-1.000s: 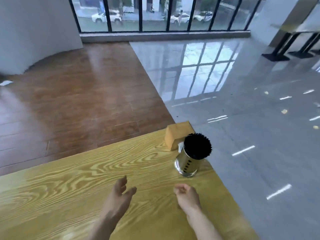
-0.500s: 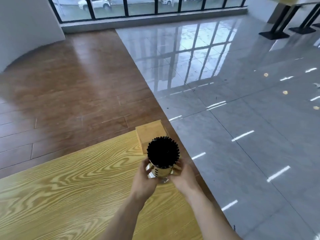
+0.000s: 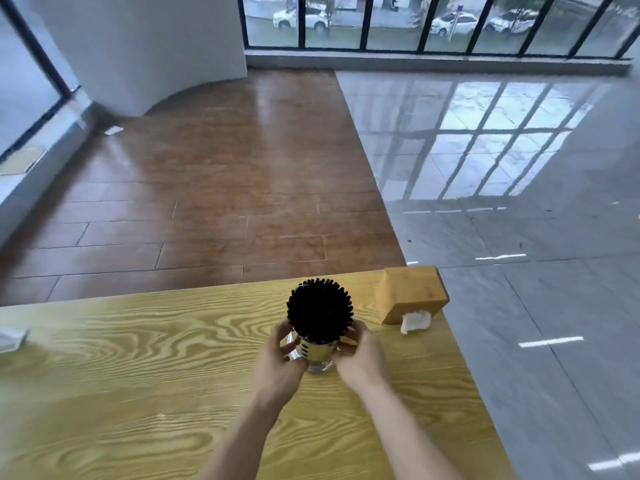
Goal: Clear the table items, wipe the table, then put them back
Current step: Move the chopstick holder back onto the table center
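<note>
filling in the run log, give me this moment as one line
both hands: left, right grip chopstick holder | wooden tissue box at table corner | wiping not begun

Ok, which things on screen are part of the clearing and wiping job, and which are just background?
Part of the job:
metal chopstick holder, gripped by left hand and right hand
wooden tissue box
wooden table
white item at the table's left edge, too blurred to identify

Background:
parked cars outside
white column

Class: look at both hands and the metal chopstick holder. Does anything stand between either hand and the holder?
Nothing visible does. The left hand and right hand already clasp the metal chopstick holder from opposite sides; the wooden tissue box stands apart, to its right.
</note>
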{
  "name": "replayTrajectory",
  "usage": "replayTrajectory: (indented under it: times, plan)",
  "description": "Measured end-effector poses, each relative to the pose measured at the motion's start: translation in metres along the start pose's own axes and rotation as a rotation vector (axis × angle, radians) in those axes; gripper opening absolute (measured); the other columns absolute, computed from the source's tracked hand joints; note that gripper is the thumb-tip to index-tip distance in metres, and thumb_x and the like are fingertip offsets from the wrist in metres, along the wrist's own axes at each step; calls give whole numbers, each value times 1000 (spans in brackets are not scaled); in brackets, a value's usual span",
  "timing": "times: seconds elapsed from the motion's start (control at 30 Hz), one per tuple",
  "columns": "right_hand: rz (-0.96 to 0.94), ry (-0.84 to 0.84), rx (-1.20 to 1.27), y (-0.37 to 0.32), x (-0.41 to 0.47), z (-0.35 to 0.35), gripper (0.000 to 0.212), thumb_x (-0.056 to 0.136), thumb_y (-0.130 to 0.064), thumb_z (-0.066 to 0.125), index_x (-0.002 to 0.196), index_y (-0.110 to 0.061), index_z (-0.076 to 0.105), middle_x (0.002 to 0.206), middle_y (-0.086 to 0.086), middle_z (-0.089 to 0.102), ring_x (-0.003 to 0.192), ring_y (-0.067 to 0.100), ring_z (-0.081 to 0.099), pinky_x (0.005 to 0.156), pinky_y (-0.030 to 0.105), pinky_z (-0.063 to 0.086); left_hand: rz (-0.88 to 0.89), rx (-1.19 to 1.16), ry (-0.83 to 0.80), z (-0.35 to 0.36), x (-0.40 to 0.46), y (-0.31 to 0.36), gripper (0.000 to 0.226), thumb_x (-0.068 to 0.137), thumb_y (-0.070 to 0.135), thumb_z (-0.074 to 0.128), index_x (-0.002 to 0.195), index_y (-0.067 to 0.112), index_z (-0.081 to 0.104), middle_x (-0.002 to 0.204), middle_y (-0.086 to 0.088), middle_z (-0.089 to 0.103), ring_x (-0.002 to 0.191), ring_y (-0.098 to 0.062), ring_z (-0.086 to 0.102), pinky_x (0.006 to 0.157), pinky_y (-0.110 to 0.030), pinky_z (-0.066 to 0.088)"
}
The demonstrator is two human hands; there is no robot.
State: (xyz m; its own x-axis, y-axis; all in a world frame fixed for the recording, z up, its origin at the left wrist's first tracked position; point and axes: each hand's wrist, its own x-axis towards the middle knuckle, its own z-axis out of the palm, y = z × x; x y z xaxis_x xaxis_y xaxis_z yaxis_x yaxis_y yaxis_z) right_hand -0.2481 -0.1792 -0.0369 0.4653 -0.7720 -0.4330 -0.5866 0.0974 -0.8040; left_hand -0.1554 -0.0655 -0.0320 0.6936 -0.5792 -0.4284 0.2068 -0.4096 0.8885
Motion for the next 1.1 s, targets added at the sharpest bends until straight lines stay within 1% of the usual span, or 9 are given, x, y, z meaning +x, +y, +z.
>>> replayTrajectory:
  times: [0.27,0.4,0.53,0.63,0.7,0.77,0.87,0.97,1.1]
  plan:
    - [10,-46,-57,-70,12,89,54,80,1,70,128,-21,58,105,-7,63,101,14,60,89,24,45,38,-106,45,-97,41,2,65,81,-6,65,139,22,54,136,12,63,120,-3,62,65,-5,50]
    - [31,-63,-51,-90,21,121,59,78,6,67,130,-20,57,120,-2,68,109,16,62,102,33,50,16,-139,30,-128,58,-2,70,81,-6,67,144,21,51,136,12,62,122,-6,61,62,-6,51]
    - [38,-78,-7,-89,29,134,64,77,7,66,135,-19,56,126,-3,68,111,16,65,101,44,54,5,-127,8,-136,67,-9,75,83,-4,69,147,29,46,133,24,57,127,-6,59,65,-6,51]
    - [52,-109,40,-84,36,136,71,81,6,68,144,-22,48,130,-7,61,112,12,62,102,45,54,6,-70,25,-137,71,-12,79,86,2,69,152,31,37,131,29,52,130,-9,56,79,-15,50]
    - [79,-104,35,-75,37,135,76,84,-3,71,150,-25,40,139,-5,57,117,16,61,103,45,53,-47,-58,74,-137,68,-20,81,88,4,66,156,30,29,144,17,48,128,-12,55,88,-27,48]
    - [108,-110,11,-61,35,130,70,88,-10,71,149,-25,41,134,-4,58,114,18,62,102,41,53,-132,-40,150,-136,61,-34,74,90,6,62,154,27,32,151,6,48,121,-16,56,95,-35,48]
    - [164,-170,-4,-35,28,108,47,93,-10,65,135,-29,53,124,-8,60,103,13,63,85,29,56,-230,50,177,-122,48,-47,62,93,13,59,151,23,38,147,-1,54,120,-22,59,97,-38,47]
    - [239,-177,-16,-2,33,65,28,93,-15,65,116,-30,63,116,-3,68,102,14,66,96,40,56,-246,119,117,-84,42,-43,51,94,19,59,144,21,48,131,-1,62,108,-20,60,93,-36,46]
    - [328,-181,-36,31,52,-7,14,93,-25,67,108,-24,67,108,-2,71,102,19,68,92,37,55,-227,190,45,-19,48,-23,46,92,27,63,137,24,55,131,2,65,111,-19,63,100,-38,49]
